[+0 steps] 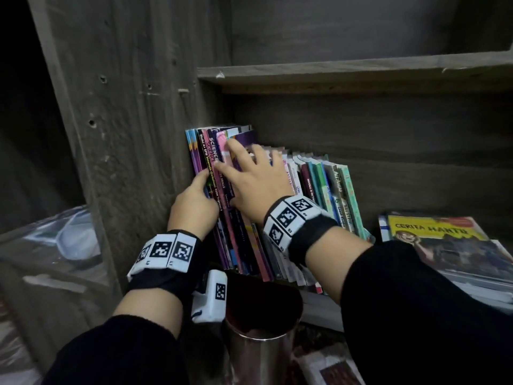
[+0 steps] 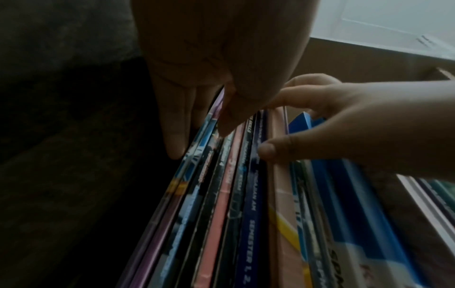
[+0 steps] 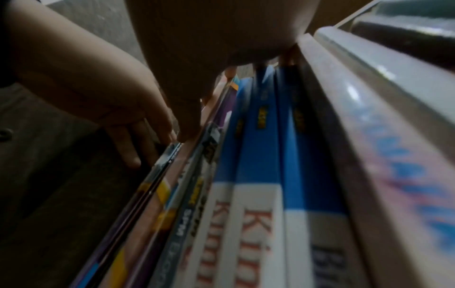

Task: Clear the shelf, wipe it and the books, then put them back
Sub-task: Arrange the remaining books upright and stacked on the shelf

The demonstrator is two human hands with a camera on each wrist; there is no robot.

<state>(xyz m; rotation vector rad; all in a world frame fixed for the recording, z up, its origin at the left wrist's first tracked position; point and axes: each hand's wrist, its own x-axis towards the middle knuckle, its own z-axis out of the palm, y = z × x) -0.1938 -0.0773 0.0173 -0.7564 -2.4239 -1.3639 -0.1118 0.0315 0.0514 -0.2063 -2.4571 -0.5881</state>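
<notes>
At the left end of the lower shelf [image 1: 416,190], both hands work a row of upright books [image 1: 313,184]. Left hand [image 1: 193,204]: fingers straight, slipped between the shelf's side wall [image 1: 133,134] and the outermost book, thumb on the spines. Right hand [image 1: 251,176]: fingers spread, relaxed, tips hooked over the top edges of the leftmost bundle; neither hand yet encloses it. Toward three o'clock, a second lot, the stack of books [image 1: 441,245], lies flat on the same shelf. Toward twelve o'clock, the upper shelf [image 1: 361,72] stands bare. A metal cup [image 1: 261,340] stands at six o'clock. Judged stage: either clearing has just begun or books are being returned; no cloth is visible, so wiping cannot be confirmed.
</notes>
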